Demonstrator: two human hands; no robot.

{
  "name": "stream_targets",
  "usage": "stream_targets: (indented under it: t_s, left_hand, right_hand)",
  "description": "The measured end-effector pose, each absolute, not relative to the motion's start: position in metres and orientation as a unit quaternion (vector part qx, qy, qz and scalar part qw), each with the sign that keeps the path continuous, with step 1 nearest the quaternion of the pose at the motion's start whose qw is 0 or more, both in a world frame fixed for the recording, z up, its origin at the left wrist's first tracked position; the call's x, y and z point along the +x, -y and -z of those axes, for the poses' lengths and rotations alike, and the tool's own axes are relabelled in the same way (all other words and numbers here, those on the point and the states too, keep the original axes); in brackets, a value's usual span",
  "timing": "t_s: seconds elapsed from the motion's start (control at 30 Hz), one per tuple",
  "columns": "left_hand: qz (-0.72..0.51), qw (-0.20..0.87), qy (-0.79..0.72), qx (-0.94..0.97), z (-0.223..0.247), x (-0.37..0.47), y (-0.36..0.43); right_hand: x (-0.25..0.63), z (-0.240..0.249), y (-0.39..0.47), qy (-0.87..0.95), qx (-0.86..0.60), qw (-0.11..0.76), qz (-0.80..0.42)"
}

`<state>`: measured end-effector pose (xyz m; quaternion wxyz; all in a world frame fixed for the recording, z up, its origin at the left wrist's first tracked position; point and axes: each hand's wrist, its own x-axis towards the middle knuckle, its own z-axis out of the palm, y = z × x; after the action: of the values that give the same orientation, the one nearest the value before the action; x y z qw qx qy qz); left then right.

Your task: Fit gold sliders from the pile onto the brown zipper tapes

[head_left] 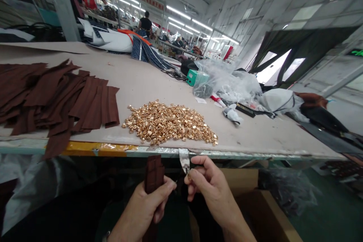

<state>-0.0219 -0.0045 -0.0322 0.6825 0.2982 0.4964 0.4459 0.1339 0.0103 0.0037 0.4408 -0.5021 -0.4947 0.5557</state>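
Note:
My left hand [150, 200] is closed around a folded dark brown fabric strip [154, 172], which stands up above the fingers and hangs down below them. Thumb and index finger of my right hand [205, 181] are pinched on something tiny, partly hidden by the fingertips; it looks gold-coloured, but I cannot make out its kind. The two hands are close together but apart, just below the table's front edge. Beyond them on the table lies a heap of small shiny gold metal pieces [170, 123]. More brown fabric strips [53, 98] are piled at the left, one drooping over the edge.
A pale strip [184, 160] hangs from the front edge of the table [269, 132]. Clear plastic bags [227, 79], a green box [195, 77] and a crumpled cloth [232, 114] lie at the back right. Below stands a cardboard box [263, 208]. People work in the background.

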Motion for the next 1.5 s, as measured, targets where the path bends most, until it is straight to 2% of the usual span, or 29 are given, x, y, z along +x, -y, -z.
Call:
stream_targets:
  t_s: [0.4,0.6,0.77,0.93,1.1,1.5]
  left_hand:
    - [-0.416,0.717,-0.465,0.312,0.037,-0.015,0.007]
    - [-0.401,0.758,-0.425,0.292,0.024,-0.019,0.014]
    - [-0.392,0.767,-0.404,0.308,0.018,-0.021,0.018]
    - [-0.389,0.795,-0.303,0.354,0.017,-0.019,0.016]
    - [-0.388,0.790,-0.291,0.374,0.016,-0.015,0.016]
    - [-0.348,0.795,-0.307,0.391,0.020,-0.014,0.018]
  right_hand:
    - [0.124,0.000,-0.020,0.481,-0.513,0.468,-0.535]
    - [0.127,0.004,-0.025,0.554,-0.526,0.449,-0.464]
    - [0.138,0.002,-0.002,0.627,-0.547,0.457,-0.313]
    - [0.133,0.001,0.018,0.744,-0.440,0.392,-0.316]
    - [0.130,0.004,0.020,0.704,-0.482,0.421,-0.308]
    - [0.136,0.012,0.023,0.769,-0.411,0.414,-0.261]
